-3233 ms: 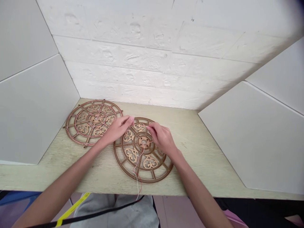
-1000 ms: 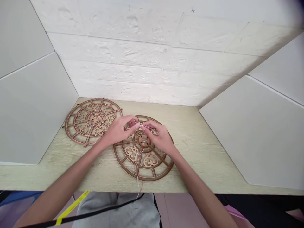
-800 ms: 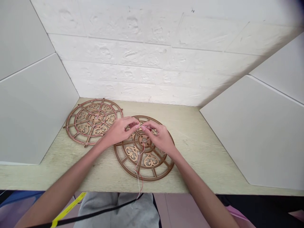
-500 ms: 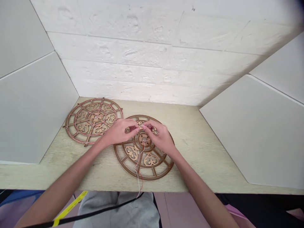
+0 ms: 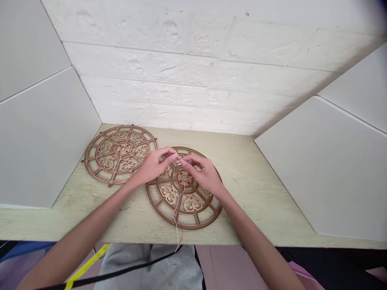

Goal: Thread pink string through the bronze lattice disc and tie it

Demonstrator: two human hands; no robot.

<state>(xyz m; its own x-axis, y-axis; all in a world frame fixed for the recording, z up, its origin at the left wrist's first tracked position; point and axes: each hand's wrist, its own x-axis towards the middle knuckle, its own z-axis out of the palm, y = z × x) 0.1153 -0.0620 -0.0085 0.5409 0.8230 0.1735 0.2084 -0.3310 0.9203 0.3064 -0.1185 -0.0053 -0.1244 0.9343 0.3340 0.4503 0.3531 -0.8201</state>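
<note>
A round brown openwork frame (image 5: pixel 193 226) with scroll ornaments lies flat under my hands. Thin red and white wires (image 5: pixel 178 201) run from its hub (image 5: pixel 184 176) toward me and over the table's front edge. Above the far half of the frame, my left hand (image 5: pixel 157 163) pinches a thin wire end between thumb and forefinger. My right hand (image 5: pixel 202 172) is pinched close beside it on the same fine wire; the fingertips nearly meet. The exact ends are too small to make out. To the left lies a second round frame (image 5: pixel 110 177), with reddish wire laid along its rings.
Both frames rest on a pale wooden table (image 5: pixel 242 161). A white brick-pattern wall (image 5: pixel 181 92) stands behind it, with grey panels at the left (image 5: pixel 39 141) and right (image 5: pixel 329 169). A black strap and yellow tape (image 5: pixel 87 264) cross below the front edge.
My left fingertips have risen slightly, and the small gap between the two pinches has shifted a little. Both frames stay in place on the table.
</note>
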